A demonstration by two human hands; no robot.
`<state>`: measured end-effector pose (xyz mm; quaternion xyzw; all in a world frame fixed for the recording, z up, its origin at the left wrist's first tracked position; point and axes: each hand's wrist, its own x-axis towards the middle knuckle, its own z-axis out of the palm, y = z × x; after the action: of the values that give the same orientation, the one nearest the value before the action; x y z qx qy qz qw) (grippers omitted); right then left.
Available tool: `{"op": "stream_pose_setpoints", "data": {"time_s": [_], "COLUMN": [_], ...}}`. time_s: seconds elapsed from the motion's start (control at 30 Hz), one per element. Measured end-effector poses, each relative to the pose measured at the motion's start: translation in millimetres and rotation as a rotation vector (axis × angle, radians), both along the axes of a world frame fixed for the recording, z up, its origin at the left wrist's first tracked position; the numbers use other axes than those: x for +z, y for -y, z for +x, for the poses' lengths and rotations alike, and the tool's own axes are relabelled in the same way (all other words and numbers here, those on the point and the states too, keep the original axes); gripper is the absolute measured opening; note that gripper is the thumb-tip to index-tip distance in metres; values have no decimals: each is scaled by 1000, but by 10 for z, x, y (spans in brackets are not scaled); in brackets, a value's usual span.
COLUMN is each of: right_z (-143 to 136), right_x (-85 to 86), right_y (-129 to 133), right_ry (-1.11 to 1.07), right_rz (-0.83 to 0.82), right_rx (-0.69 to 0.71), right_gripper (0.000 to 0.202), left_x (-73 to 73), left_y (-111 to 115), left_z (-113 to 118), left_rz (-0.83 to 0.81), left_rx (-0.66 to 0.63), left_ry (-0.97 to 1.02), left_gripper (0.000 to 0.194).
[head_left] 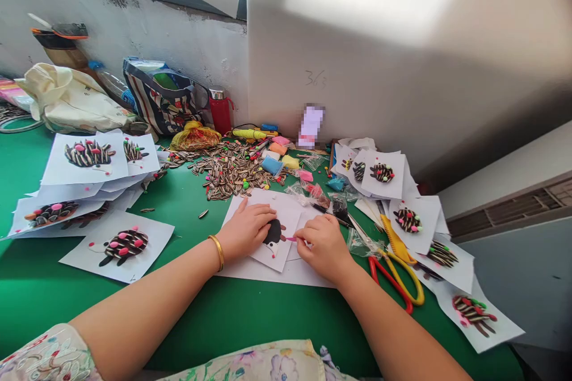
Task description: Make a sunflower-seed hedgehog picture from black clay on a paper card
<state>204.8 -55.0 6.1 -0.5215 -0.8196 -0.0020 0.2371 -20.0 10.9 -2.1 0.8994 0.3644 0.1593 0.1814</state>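
A black oval animal shape (273,231) is set on a white paper card (282,261), lengthwise far to near. At its left, the closer left hand (248,227) is laid loosely; at its right, a thin pink piece (291,239) is pinched by the right hand (325,247).

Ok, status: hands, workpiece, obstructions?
Left hand on white paper card. Right hand pinching thin pink piece. Rounded black figure partly under left hand. Red-and-yellow metal scissors off card.
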Motion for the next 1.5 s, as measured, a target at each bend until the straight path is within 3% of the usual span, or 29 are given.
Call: {"op": "stream_pose_setpoints", "data": {"time_s": [0.87, 1.03, 1.3, 1.4, 1.5], "right_z": [27, 149, 448, 459, 406], "right_x": [-31, 17, -7, 13, 14], "right_y": [-12, -61, -154, -143, -137], "right_ry": [-37, -96, 138, 162, 132], "right_rz": [-16, 5, 39, 49, 45], "right_rx": [7, -120, -388, -409, -290], "right_gripper": [15, 16, 23, 21, 24], "left_x": [-6, 5, 45, 49, 16], "left_y": [-1, -3, -6, -6, -27], "left_z": [-1, 1, -2, -6, -15], "left_rz": [1, 0, -31, -46, -38], "left_rx": [1, -3, -29, -64, -74], "left_ry": [-2, 2, -1, 10, 33], "left_gripper": [37, 37, 42, 44, 45]}}
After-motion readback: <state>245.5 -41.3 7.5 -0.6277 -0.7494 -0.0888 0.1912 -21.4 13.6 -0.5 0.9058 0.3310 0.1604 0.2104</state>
